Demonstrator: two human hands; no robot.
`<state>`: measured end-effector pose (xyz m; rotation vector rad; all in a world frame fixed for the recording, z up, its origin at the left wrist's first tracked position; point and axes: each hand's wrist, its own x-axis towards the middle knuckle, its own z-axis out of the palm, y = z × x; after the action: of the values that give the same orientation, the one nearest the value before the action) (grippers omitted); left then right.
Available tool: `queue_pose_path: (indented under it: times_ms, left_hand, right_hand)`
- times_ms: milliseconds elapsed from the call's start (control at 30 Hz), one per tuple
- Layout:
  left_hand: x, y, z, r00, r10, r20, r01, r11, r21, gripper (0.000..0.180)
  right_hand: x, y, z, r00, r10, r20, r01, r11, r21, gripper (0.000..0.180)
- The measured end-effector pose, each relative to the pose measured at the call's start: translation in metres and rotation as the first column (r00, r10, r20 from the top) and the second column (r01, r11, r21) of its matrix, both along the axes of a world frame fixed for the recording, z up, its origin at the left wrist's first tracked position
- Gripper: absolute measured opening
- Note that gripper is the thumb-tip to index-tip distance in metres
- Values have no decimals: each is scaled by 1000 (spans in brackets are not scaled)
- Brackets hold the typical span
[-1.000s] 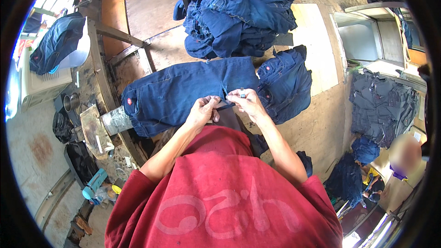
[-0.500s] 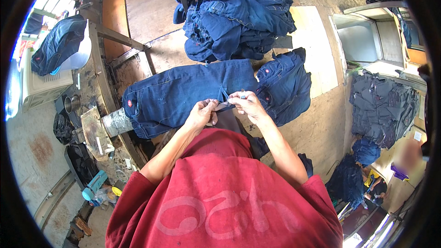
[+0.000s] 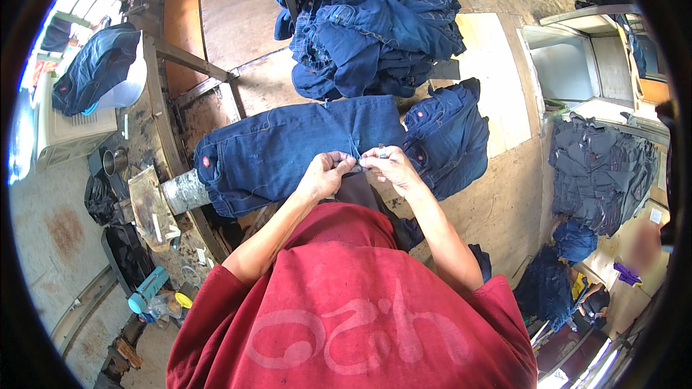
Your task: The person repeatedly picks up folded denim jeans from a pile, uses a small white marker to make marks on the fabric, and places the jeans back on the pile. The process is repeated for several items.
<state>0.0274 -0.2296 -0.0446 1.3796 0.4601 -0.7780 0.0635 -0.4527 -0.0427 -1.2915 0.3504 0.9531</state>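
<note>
A dark blue pair of denim jeans lies spread across the wooden worktable in front of me. My left hand pinches the near edge of the jeans at the middle. My right hand is close beside it, fingers closed on the same edge of cloth and on a small pale tool whose kind I cannot tell. The two hands almost touch. My red shirt fills the lower part of the view.
A heap of blue jeans sits at the far side of the table. A darker stack of denim lies on the right. More denim rests on a white machine at left. Clutter and a teal bottle lie below the table's left edge.
Both hands stay at the same spot on the jeans' near edge; the fingers shifted only slightly. The jeans have not moved.
</note>
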Motion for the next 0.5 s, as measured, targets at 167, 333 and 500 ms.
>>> queue_pose_path:
  times_ms: [167, 333, 500]
  left_hand:
    - [-3, 8, -4, 998, 43, -44, -48, 989, -137, 28]
    - [-2, 1, -6, 987, 132, -87, -141, 984, -106, 24]
    - [-4, -8, -12, 986, 163, -26, -165, 984, -66, 21]
  right_hand:
    - [-2, 2, 0, 996, -56, -65, 57, 998, 12, 9]
    - [0, 3, -1, 999, -4, -36, 3, 999, -32, 8]
    - [1, 2, 2, 999, -23, -33, 22, 1000, -9, 7]
